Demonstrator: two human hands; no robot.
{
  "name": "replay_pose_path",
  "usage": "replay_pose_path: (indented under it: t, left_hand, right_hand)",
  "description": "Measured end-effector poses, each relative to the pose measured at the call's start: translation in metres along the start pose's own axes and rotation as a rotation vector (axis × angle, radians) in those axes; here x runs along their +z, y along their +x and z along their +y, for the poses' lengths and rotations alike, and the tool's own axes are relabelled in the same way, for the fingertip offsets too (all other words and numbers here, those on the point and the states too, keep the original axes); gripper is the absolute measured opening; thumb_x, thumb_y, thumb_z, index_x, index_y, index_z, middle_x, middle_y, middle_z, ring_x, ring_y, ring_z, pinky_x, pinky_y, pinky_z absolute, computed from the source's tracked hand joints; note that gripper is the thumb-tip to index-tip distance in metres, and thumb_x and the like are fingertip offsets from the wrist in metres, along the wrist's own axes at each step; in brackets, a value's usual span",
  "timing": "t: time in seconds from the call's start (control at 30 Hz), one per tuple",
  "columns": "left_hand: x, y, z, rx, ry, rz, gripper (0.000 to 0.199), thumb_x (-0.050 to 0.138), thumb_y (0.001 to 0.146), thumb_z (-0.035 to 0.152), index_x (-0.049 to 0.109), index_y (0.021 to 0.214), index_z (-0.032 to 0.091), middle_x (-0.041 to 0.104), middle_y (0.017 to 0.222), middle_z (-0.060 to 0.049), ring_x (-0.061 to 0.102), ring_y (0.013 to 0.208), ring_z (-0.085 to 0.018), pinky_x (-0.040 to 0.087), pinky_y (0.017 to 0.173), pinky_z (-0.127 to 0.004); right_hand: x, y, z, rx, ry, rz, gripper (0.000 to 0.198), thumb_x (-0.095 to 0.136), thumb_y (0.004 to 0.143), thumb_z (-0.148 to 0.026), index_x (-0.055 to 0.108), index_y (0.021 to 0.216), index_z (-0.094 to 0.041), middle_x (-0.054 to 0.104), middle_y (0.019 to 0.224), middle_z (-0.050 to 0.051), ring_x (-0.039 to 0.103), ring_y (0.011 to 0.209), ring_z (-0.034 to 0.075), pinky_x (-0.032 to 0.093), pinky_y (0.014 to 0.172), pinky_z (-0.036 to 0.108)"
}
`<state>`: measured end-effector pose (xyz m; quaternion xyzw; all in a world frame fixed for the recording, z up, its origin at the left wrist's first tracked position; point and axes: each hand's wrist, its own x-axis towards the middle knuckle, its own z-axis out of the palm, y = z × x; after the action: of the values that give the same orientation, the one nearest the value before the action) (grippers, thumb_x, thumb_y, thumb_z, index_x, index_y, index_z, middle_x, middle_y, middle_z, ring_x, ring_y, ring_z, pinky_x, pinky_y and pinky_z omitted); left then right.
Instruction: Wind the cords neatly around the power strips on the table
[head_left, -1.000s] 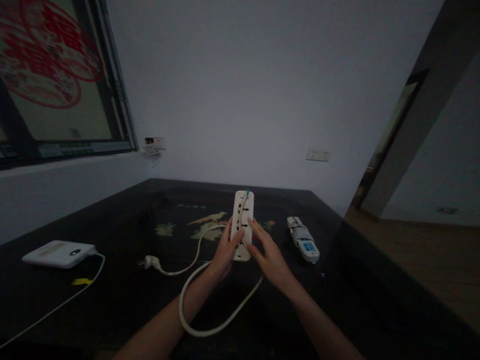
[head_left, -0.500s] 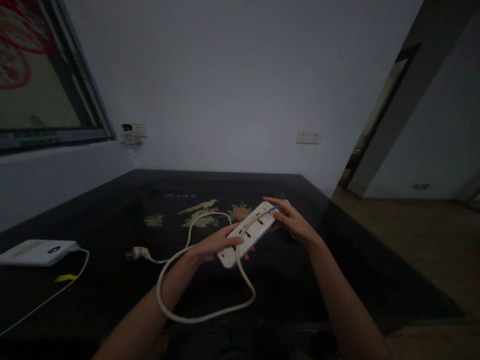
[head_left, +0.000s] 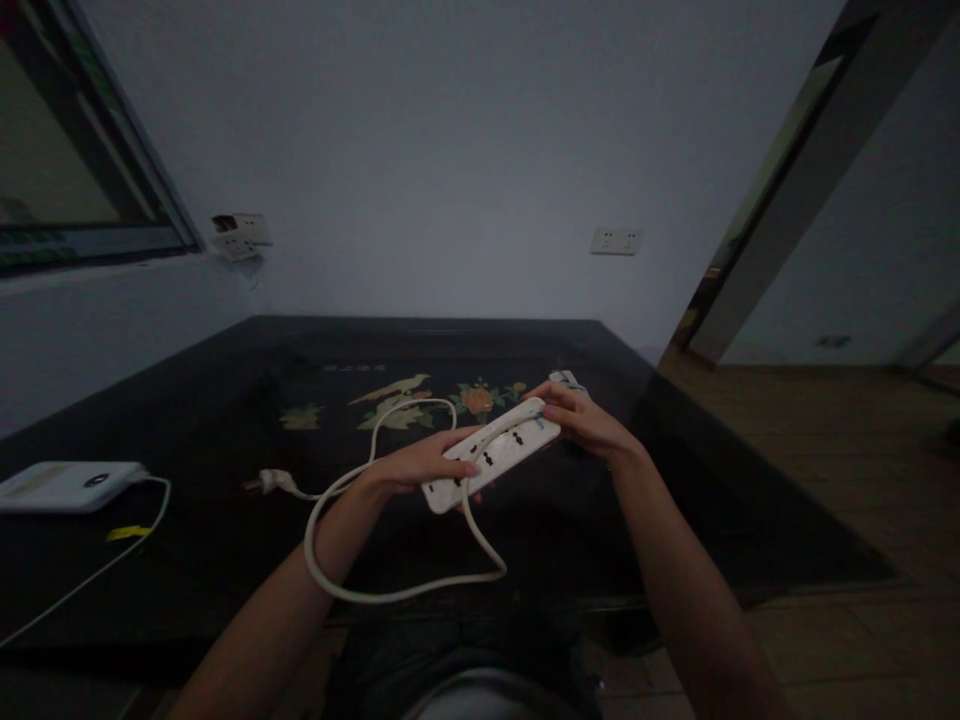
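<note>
White power strip (head_left: 502,455) held slantwise, cord (head_left: 375,599) along its face.

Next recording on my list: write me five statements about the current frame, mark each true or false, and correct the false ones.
1. The left hand and the right hand both touch the white power strip. True.

2. The plug is pushed into a wall socket. False: it lies on the dark table, to the left of the hands.

3. A stretch of the cord lies across the socket face of the strip. True.

4. The flat white device on the left has nothing connected to it. False: a thin white cable comes out of its end.

5. A small yellow item lies close to that thin cable. True.
</note>
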<state>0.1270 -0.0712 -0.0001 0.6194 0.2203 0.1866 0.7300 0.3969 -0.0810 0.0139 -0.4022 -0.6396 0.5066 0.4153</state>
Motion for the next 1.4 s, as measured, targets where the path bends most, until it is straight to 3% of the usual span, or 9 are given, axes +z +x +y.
replay_pose_path:
  t: [0.17,0.37,0.53,0.73,0.87,1.0,1.13,1.27,1.4]
  left_hand:
    - [0.000,0.000,0.000,0.010,0.006,0.002,0.070,0.071,0.073,0.024,0.044,0.137,0.023,0.070,0.092,-0.012,0.068,0.071,-0.022,0.055,0.061,-0.032]
    - [0.000,-0.001,0.001,0.011,0.017,-0.034,0.068,0.070,0.075,0.023,0.044,0.137,0.024,0.069,0.096,-0.011,0.068,0.072,-0.022,0.055,0.064,-0.032]
    - [-0.001,0.000,-0.002,0.001,0.060,-0.072,0.067,0.070,0.075,0.024,0.043,0.137,0.025,0.069,0.095,-0.009,0.068,0.072,-0.021,0.054,0.064,-0.031]
    - [-0.005,0.000,-0.003,-0.041,0.145,0.000,0.074,0.074,0.072,0.027,0.038,0.137,0.025,0.062,0.113,-0.009,0.066,0.080,-0.018,0.053,0.069,-0.029]
    - [-0.004,0.000,-0.002,-0.053,0.041,-0.015,0.071,0.072,0.074,0.033,0.038,0.137,0.027,0.062,0.115,-0.009,0.067,0.078,-0.019,0.053,0.068,-0.031]
    - [-0.008,0.008,-0.005,-0.038,-0.296,-0.056,0.065,0.049,0.083,0.062,0.043,0.132,0.021,0.065,0.112,-0.014,0.069,0.083,-0.029,0.055,0.061,-0.035]
    - [-0.010,0.024,-0.022,0.000,-0.488,0.091,0.058,0.038,0.089,0.059,0.051,0.120,0.013,0.070,0.098,-0.015,0.070,0.075,-0.022,0.055,0.064,-0.031]
    - [0.004,0.037,-0.047,0.034,-0.279,0.158,0.041,0.055,0.087,0.045,0.054,0.114,0.015,0.069,0.088,-0.010,0.068,0.070,-0.017,0.054,0.067,-0.028]
    - [0.033,0.035,-0.058,0.110,0.322,0.072,0.039,0.056,0.085,0.047,0.059,0.104,0.013,0.067,0.077,-0.005,0.061,0.056,-0.011,0.046,0.053,-0.021]
  right_hand:
    - [-0.002,0.009,-0.018,0.005,-0.145,-0.083,0.026,0.063,0.078,-0.035,0.057,0.100,-0.022,0.061,0.086,-0.001,0.057,0.070,0.011,0.046,0.055,0.020]
    - [-0.011,0.028,-0.060,-0.033,-0.625,-0.418,0.031,0.065,0.076,-0.034,0.067,0.103,-0.019,0.067,0.091,0.002,0.059,0.079,0.014,0.045,0.065,0.022]
    - [0.003,0.043,-0.070,0.014,-0.843,-0.641,0.035,0.061,0.080,-0.042,0.070,0.100,-0.016,0.070,0.091,0.004,0.062,0.078,0.015,0.044,0.065,0.021]
    - [0.028,0.047,-0.065,0.092,-1.032,-0.665,0.049,0.050,0.084,-0.055,0.070,0.089,-0.011,0.068,0.080,0.007,0.057,0.065,0.013,0.039,0.057,0.022]
    - [0.029,0.037,-0.062,0.075,-1.033,-0.541,0.051,0.050,0.083,-0.060,0.069,0.083,-0.012,0.064,0.071,0.005,0.053,0.060,0.013,0.035,0.053,0.023]
    - [0.012,0.020,-0.056,0.088,-0.979,-0.346,0.052,0.051,0.079,-0.063,0.066,0.074,-0.014,0.056,0.062,0.001,0.047,0.055,0.011,0.029,0.049,0.023]
    - [-0.009,0.004,-0.042,0.113,-0.762,-0.069,0.053,0.052,0.077,-0.065,0.065,0.073,-0.014,0.054,0.062,0.001,0.044,0.054,0.011,0.028,0.047,0.023]
    - [-0.021,-0.001,-0.027,0.132,-0.507,0.219,0.058,0.052,0.072,-0.070,0.064,0.070,-0.013,0.049,0.054,-0.001,0.038,0.047,0.009,0.023,0.043,0.022]
    - [-0.028,0.010,-0.025,0.104,-0.314,0.474,0.061,0.052,0.068,-0.074,0.063,0.069,-0.014,0.050,0.052,-0.001,0.039,0.044,0.010,0.026,0.041,0.023]
